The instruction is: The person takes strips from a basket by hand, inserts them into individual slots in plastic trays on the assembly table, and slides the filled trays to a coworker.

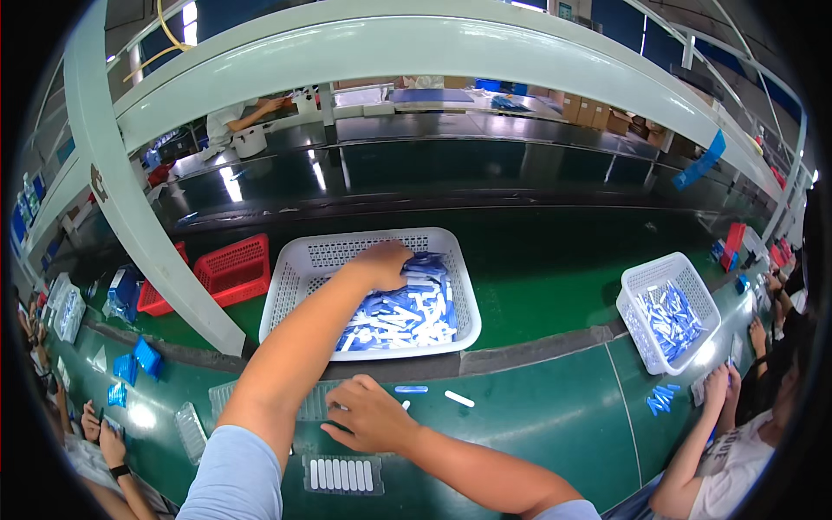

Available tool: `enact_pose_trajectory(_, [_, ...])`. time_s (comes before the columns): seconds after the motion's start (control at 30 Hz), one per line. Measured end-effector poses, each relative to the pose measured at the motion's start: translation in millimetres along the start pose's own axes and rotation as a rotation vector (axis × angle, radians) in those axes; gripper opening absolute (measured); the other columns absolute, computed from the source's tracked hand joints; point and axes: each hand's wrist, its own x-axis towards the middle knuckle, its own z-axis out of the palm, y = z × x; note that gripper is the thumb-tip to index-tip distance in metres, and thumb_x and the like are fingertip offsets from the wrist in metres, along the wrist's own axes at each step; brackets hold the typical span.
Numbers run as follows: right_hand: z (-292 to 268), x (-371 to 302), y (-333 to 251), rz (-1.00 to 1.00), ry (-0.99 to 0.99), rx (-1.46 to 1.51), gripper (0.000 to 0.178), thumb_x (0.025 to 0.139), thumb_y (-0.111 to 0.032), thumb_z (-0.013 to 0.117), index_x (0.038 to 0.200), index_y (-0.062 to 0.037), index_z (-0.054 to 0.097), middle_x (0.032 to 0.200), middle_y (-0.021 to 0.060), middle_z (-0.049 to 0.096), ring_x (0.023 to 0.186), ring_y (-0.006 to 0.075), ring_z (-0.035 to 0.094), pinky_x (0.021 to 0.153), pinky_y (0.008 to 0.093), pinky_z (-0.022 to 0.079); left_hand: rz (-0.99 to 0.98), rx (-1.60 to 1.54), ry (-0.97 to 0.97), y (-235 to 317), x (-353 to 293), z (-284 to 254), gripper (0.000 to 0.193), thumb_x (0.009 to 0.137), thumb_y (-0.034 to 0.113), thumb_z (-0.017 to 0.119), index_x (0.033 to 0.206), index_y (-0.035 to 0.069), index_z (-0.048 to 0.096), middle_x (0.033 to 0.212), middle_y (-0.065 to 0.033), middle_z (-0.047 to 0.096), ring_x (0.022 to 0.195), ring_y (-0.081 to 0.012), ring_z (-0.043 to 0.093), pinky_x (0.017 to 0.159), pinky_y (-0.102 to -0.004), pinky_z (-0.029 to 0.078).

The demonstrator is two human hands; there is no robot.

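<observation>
My left hand (383, 263) reaches into a white perforated basket (472, 321), over a pile of small blue and white stick-shaped pieces (403, 314). Its fingers are mostly hidden from view. Lower down, my right hand (371, 416) hovers over the bench beside a clear plastic tray (314, 404), with thumb and fingers apart and nothing seen between them. Just below it lies a small clear tray (378, 487) with a row of several white pieces (342, 474). To the right of my right hand lie a loose blue piece (412, 389) and a white piece (459, 399).
Red baskets (232, 270) stand behind a white post (156, 191) at left. A smaller white basket (641, 334) of similar pieces stands at right, near a co-worker's hands (721, 381). Another person's hands (106, 433) are at lower left. A white beam (416, 48) crosses overhead.
</observation>
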Motion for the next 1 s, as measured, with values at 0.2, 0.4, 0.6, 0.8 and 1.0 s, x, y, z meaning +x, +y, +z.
enact_pose_trajectory(0.2, [0, 1, 6, -0.006, 0.029, -0.029, 0.019, 0.085, -0.024, 0.075, 0.083, -0.0061, 0.071, 0.101, 0.0055, 0.06, 0.098, 0.0252, 0.058, 0.091, 0.0409, 0.044, 0.105, 0.126, 0.28, 5, 4, 13, 0.037, 0.09, 0.013, 0.059, 0.125, 0.004, 0.063, 0.127, -0.0164, 0.064, 0.119, -0.0369, 0.061, 0.102, -0.0472, 0.05])
enact_pose_trajectory(0.4, [0, -1, 4, -0.002, 0.042, -0.034, 0.017, 0.082, -0.023, 0.077, 0.081, -0.0073, 0.071, 0.099, 0.0042, 0.06, 0.095, 0.0243, 0.058, 0.09, 0.04, 0.043, 0.035, 0.051, 0.277, 5, -19, 0, 0.039, 0.09, 0.01, 0.054, 0.126, -0.001, 0.061, 0.129, -0.0236, 0.063, 0.121, -0.0392, 0.06, 0.106, -0.0487, 0.047])
enact_pose_trajectory(0.6, [-1, 2, 6, -0.036, 0.091, -0.043, 0.02, 0.082, -0.022, 0.077, 0.078, -0.006, 0.065, 0.095, 0.0066, 0.057, 0.091, 0.0251, 0.055, 0.086, 0.0402, 0.042, -0.065, -0.044, 0.202, -3, -49, -15, 0.063, 0.074, 0.024, 0.078, 0.128, -0.003, 0.06, 0.124, -0.0258, 0.065, 0.119, -0.0406, 0.061, 0.104, -0.0435, 0.048])
enact_pose_trajectory(0.8, [1, 2, 5, -0.007, 0.063, -0.054, 0.017, 0.08, -0.02, 0.079, 0.078, -0.0089, 0.067, 0.095, 0.004, 0.059, 0.094, 0.0245, 0.058, 0.088, 0.0398, 0.043, -0.14, -0.313, 0.293, -16, -63, -22, 0.077, 0.065, 0.055, 0.09, 0.112, -0.002, 0.067, 0.106, -0.0225, 0.071, 0.101, -0.035, 0.069, 0.09, -0.0411, 0.052])
enact_pose_trajectory(1.0, [0, 3, 3, -0.01, 0.072, -0.072, 0.017, 0.079, -0.02, 0.081, 0.079, -0.0092, 0.068, 0.096, 0.004, 0.061, 0.093, 0.0246, 0.059, 0.087, 0.0398, 0.043, -0.254, -0.361, 0.587, -22, -80, -38, 0.045, 0.093, 0.048, 0.068, 0.097, 0.003, 0.073, 0.091, -0.0224, 0.072, 0.088, -0.0419, 0.069, 0.08, -0.0456, 0.052])
